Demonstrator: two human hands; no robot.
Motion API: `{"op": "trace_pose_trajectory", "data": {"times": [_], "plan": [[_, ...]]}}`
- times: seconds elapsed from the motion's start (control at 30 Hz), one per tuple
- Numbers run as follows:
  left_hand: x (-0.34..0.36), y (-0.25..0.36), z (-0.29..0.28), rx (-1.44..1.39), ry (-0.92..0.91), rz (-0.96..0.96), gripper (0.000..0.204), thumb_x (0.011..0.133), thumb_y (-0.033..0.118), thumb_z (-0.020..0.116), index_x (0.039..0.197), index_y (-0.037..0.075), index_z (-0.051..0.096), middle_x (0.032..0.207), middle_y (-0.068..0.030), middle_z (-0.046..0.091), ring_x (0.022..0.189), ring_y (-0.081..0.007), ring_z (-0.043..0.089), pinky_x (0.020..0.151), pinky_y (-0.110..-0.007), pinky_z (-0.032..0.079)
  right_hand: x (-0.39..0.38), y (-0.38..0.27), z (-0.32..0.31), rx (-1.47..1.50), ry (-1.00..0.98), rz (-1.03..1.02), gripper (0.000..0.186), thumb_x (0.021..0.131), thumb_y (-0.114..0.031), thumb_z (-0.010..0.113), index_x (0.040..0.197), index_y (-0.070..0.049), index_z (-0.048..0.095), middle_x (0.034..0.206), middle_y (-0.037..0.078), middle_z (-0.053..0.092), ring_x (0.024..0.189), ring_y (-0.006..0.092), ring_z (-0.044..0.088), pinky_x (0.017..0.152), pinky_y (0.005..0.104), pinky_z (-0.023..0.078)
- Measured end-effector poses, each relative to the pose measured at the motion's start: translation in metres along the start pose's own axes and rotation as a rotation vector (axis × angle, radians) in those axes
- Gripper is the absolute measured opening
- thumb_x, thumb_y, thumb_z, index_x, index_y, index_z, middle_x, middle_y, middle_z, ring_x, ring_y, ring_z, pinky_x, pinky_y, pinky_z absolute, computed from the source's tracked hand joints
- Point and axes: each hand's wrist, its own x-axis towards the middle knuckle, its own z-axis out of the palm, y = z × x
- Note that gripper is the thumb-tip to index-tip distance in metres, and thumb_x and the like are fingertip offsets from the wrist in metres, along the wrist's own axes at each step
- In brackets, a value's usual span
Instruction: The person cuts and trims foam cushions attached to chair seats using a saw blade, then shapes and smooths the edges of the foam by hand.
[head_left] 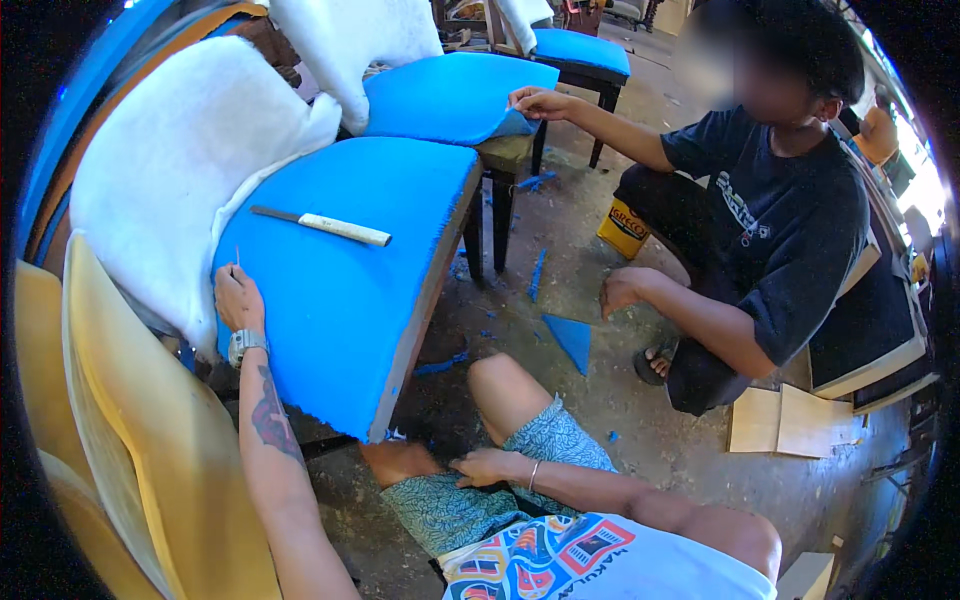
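The right hand [482,466] rests loosely curled on the person's own knee, idle. Farther left, the left hand [237,297] pinches a thin needle [237,258] at the blue foam seat [350,270], where a knife [320,226] lies ready.

Left forearm [275,470] bare, no sleeve, dark tattoo with red patches near mid-forearm. Silver metal-band watch [246,343] on left wrist. Right forearm [600,492] bare too, thin silver bracelet [534,474] at wrist. Shorts [480,490] teal with pale swirl pattern. Shirt [600,565] white with a multicolour printed graphic, red, blue, yellow blocks. Knees bare.
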Motion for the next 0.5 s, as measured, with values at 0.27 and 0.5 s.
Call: {"op": "trace_pose_trajectory", "data": {"times": [0.27, 0.5], "plan": [[0.002, -0.01, 0.005, -0.015, 0.032, 0.056, 0.032, 0.096, 0.025, 0.041, 0.108, 0.001, 0.058, 0.104, -0.018, 0.064, 0.089, -0.0389, 0.059, 0.08, -0.046, 0.045, -0.005, -0.011, -0.014, -0.023, -0.014, 0.024, 0.048, 0.09, -0.04, 0.056, 0.114, 0.002, 0.056, 0.099, 0.021, 0.067, 0.091, 0.0416, 0.063, 0.077, 0.0483, 0.051], [0.003, -0.011, 0.006, -0.005, 0.002, 0.045, 0.031, 0.096, 0.025, 0.041, 0.107, 0.001, 0.059, 0.104, -0.0191, 0.064, 0.089, -0.039, 0.059, 0.08, -0.045, 0.045, -0.006, -0.01, -0.012, -0.004, -0.008, 0.05, 0.048, 0.089, -0.039, 0.056, 0.115, 0.002, 0.056, 0.102, 0.021, 0.067, 0.091, 0.0414, 0.063, 0.078, 0.0479, 0.051]]}}
